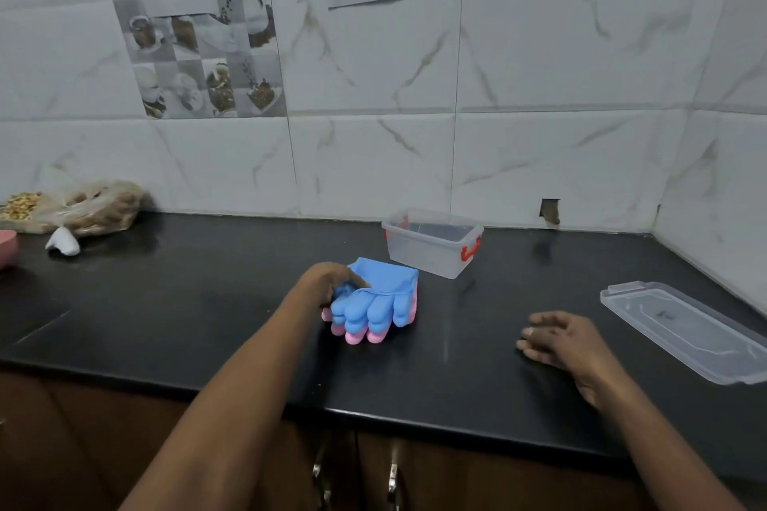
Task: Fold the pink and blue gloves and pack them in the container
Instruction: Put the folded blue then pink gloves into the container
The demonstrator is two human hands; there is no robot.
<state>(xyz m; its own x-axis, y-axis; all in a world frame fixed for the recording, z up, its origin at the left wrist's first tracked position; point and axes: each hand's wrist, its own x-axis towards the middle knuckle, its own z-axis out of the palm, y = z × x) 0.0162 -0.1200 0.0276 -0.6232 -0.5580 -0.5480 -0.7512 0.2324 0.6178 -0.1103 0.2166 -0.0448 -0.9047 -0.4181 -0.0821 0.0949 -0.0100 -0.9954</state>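
A folded bundle lies mid-counter: the blue glove (pixel 379 301) on top, the pink glove (pixel 360 337) under it with its fingertips sticking out toward me. My left hand (pixel 328 280) grips the bundle's left side, fingers curled over the blue cuff. My right hand (pixel 556 338) rests flat on the counter to the right, fingers apart, holding nothing. The clear plastic container (pixel 431 247) with red latches stands open and empty just behind and right of the gloves.
The container's clear lid (pixel 685 330) lies at the right near the wall corner. At far left sit plastic bags of food (pixel 83 207), a white scrap (pixel 63 241) and a pink bowl edge (pixel 6 247). The black counter (pixel 186 303) ends at a front edge above cabinet doors.
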